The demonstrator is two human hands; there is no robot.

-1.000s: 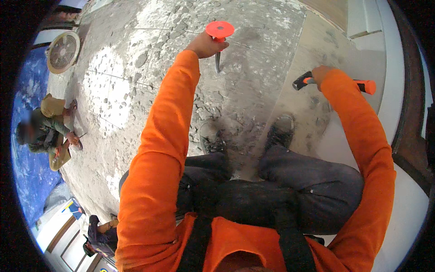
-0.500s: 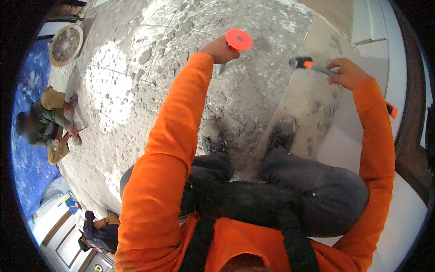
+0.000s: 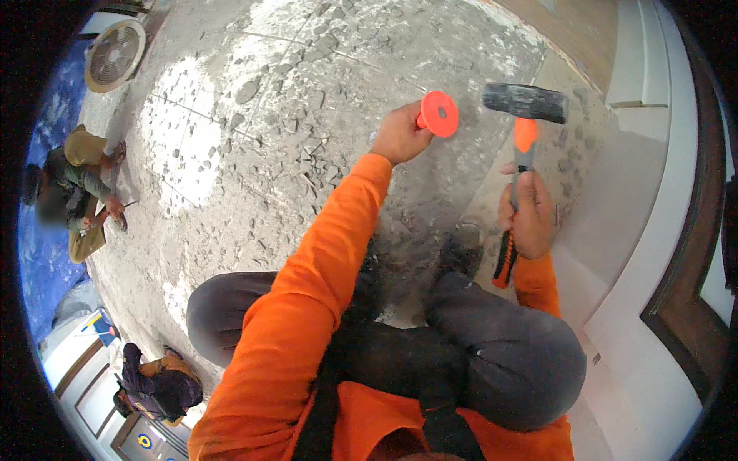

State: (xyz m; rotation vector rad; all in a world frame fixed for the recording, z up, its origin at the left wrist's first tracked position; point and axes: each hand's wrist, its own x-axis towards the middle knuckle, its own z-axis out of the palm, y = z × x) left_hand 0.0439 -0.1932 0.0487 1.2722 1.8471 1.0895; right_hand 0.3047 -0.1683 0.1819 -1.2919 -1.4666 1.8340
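Note:
My left hand is closed round a chisel with a round bright orange hand guard. The guard faces up; hand and guard hide the chisel's blade, so I cannot tell whether its tip touches the floor. To the right, my right hand grips a hammer by its grey, orange and black handle. The hammer's heavy dark head, slightly smeared by motion, is beyond that hand and to the right of the orange guard, apart from it.
Broken chips and pale dust cover the floor. White boards and a wall edge run along the right. A round fan stands far left. Two people crouch at the left, one near a blue sheet, another lower down.
My left hand has moved right and nearer with the chisel. My right hand has come left and nearer, and the hammer has swung so its head points away from me. My view has shifted slightly.

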